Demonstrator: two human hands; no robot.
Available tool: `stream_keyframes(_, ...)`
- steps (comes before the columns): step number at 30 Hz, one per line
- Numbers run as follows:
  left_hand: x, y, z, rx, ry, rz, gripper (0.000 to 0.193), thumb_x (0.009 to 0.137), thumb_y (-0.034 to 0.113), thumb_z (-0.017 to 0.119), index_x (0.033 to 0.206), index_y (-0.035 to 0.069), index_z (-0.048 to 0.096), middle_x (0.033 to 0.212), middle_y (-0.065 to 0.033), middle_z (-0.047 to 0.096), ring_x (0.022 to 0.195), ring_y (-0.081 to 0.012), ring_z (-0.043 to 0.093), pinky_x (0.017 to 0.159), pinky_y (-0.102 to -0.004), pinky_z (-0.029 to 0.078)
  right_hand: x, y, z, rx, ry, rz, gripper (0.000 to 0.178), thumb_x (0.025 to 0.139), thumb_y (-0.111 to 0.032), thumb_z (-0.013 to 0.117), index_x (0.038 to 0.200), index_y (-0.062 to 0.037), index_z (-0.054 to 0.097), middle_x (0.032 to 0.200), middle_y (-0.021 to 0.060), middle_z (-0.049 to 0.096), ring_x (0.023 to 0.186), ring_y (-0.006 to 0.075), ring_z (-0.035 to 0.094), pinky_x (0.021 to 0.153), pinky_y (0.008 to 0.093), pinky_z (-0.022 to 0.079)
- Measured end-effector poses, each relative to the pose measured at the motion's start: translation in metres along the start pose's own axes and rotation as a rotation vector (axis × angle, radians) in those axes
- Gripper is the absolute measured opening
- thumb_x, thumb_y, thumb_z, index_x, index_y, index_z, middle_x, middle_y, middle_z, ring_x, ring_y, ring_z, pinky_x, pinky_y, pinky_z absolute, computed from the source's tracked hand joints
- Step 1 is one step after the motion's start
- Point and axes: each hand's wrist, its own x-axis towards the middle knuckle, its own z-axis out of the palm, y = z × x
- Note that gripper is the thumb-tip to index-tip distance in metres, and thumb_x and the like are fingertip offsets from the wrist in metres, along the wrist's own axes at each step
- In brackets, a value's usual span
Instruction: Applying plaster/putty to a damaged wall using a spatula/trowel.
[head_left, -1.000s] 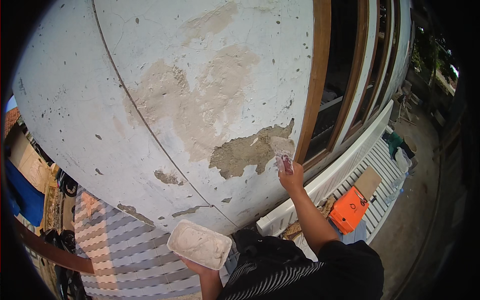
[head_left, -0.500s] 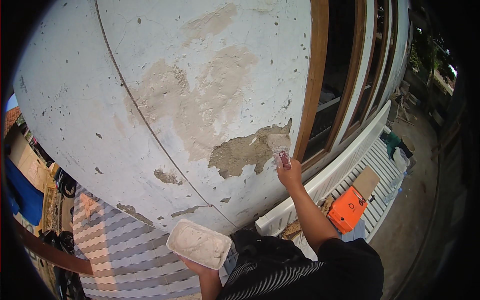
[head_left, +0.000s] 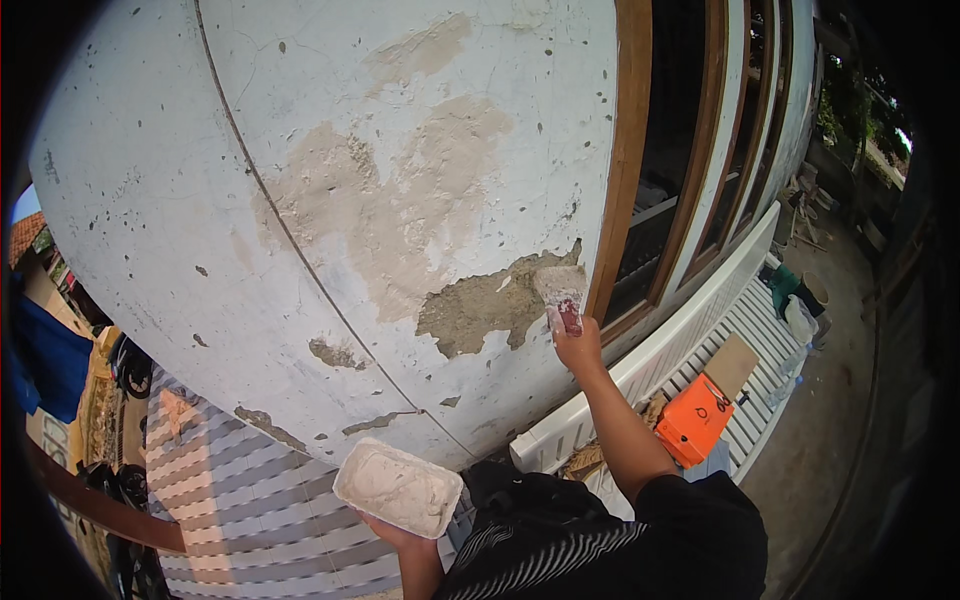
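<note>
My right hand (head_left: 577,347) is closed round the red handle of a putty knife (head_left: 562,293). Its wide blade, smeared with pale filler, lies against the right end of a bare grey patch (head_left: 475,312) in the wall, close to the window frame. Low in the middle, my left hand (head_left: 392,532) grips a white rectangular tub (head_left: 440,523) from beneath. Pale pinkish-beige filler (head_left: 400,482) fills the tub, with an uneven, scooped surface. Most of the left fingers are hidden under it. Higher up, beige filler (head_left: 345,220) covers a broad area of the white wall (head_left: 150,210).
A cable (head_left: 300,265) runs diagonally down the wall. Brown wooden window frames (head_left: 617,170) stand to the right. Below them, a white slatted bench (head_left: 765,340) carries an orange box (head_left: 694,420) and a brown board (head_left: 731,366). Striped tiles (head_left: 250,510) cover the floor at lower left.
The putty knife's blade has shifted very slightly on the patch, beside the window frame. The tub and my left hand stay where they were.
</note>
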Motion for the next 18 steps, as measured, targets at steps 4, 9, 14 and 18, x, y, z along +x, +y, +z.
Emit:
stream_keyframes(4, 0.001, 0.001, -0.005, -0.004, 0.009, -0.001, 0.065, 0.095, 0.062, 0.037, 0.143, 0.019, 0.047, 0.140, -0.0080, 0.053, 0.123, -0.0371, 0.054, 0.100, -0.0587, 0.045, -0.003, -0.003, 0.000, 0.042, -0.064, 0.090, 0.039, 0.092, -0.031, 0.067, 0.069, -0.0003, 0.065, 0.054, 0.0121, 0.058, 0.050, 0.0259, 0.061, 0.053, 0.0377, 0.047)
stream_keyframes(9, 0.002, 0.001, -0.007, 0.008, 0.021, 0.016, 0.066, 0.095, 0.062, 0.037, 0.143, 0.019, 0.046, 0.140, -0.0079, 0.053, 0.124, -0.0371, 0.054, 0.101, -0.0593, 0.044, -0.006, -0.001, 0.000, 0.133, -0.042, 0.089, 0.040, 0.093, -0.033, 0.066, 0.070, 0.0004, 0.064, 0.054, 0.0118, 0.058, 0.050, 0.0249, 0.061, 0.054, 0.0382, 0.047)
stream_keyframes(14, 0.003, 0.001, -0.010, 0.011, 0.002, 0.008, 0.066, 0.095, 0.062, 0.038, 0.143, 0.018, 0.046, 0.141, -0.0080, 0.053, 0.124, -0.0373, 0.053, 0.101, -0.0594, 0.044, -0.007, 0.020, 0.010, -0.006, -0.164, 0.104, 0.040, 0.092, -0.033, 0.066, 0.072, 0.0018, 0.065, 0.056, 0.0129, 0.060, 0.053, 0.0241, 0.061, 0.055, 0.0391, 0.047)
stream_keyframes(18, 0.003, 0.001, -0.010, -0.001, 0.010, 0.011, 0.067, 0.095, 0.062, 0.038, 0.144, 0.018, 0.045, 0.141, -0.0084, 0.052, 0.124, -0.0375, 0.053, 0.101, -0.0598, 0.044, -0.014, 0.010, 0.010, 0.080, -0.148, 0.137, 0.037, 0.092, -0.031, 0.066, 0.072, 0.0007, 0.066, 0.056, 0.0154, 0.060, 0.056, 0.0324, 0.064, 0.057, 0.0414, 0.048)
